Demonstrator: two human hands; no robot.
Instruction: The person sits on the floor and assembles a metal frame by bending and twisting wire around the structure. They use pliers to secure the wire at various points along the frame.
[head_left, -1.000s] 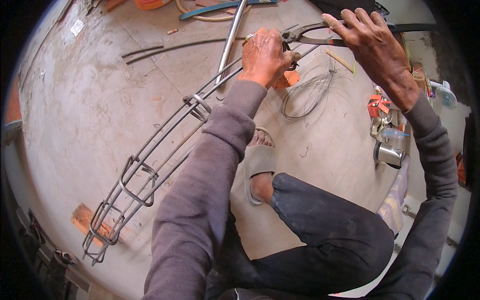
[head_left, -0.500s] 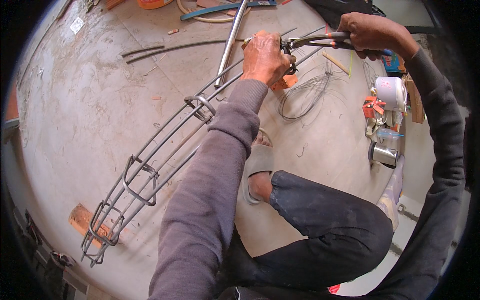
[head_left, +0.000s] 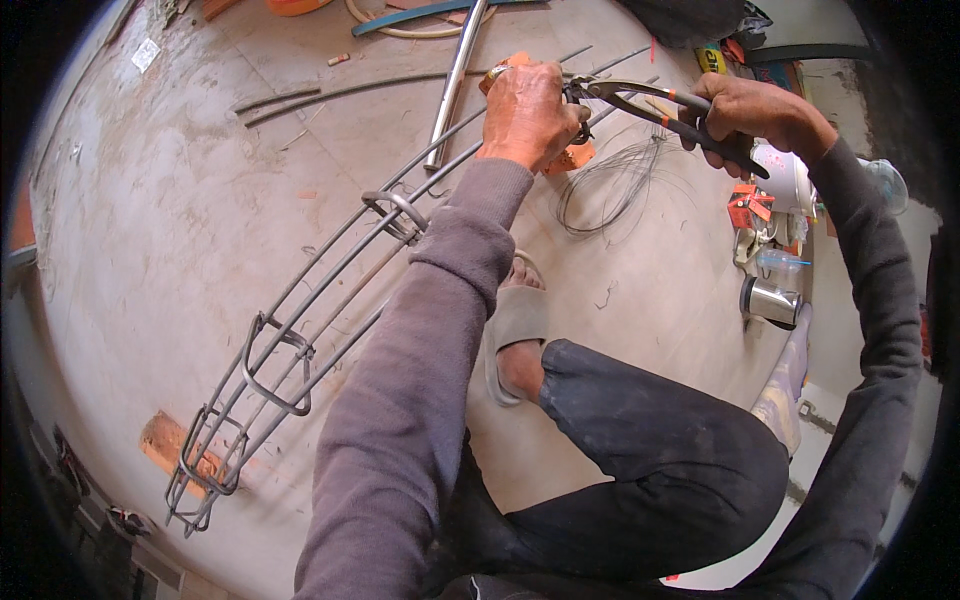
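A long rebar cage (head_left: 383, 225) runs diagonally from lower left to upper middle, its grey steel rods joined by several bent stirrups. My left hand (head_left: 528, 112) is closed around the rods at the upper end, where a bent steel piece shows beside the thumb. My right hand (head_left: 745, 118) holds tying pincers (head_left: 606, 89) by dark handles with orange bands. The handles are spread apart. Their jaws sit right beside my left thumb, at the rods; whether they bite on wire is too small to tell. An orange brick (head_left: 572, 157) shows partly beneath my left hand.
A loose coil of thin wire (head_left: 612, 190) lies right of the cage. A shiny metal tube (head_left: 453, 105) and loose rods (head_left: 350, 92) lie beyond. Another brick (head_left: 165, 440) supports the lower-left end. At right stand a white pail (head_left: 783, 180), a red box (head_left: 748, 205) and a metal cup (head_left: 770, 303).
The pincers' handles have spread from nearly together to wide apart. My right hand has moved slightly down and nearer. My left hand stays on the rods.
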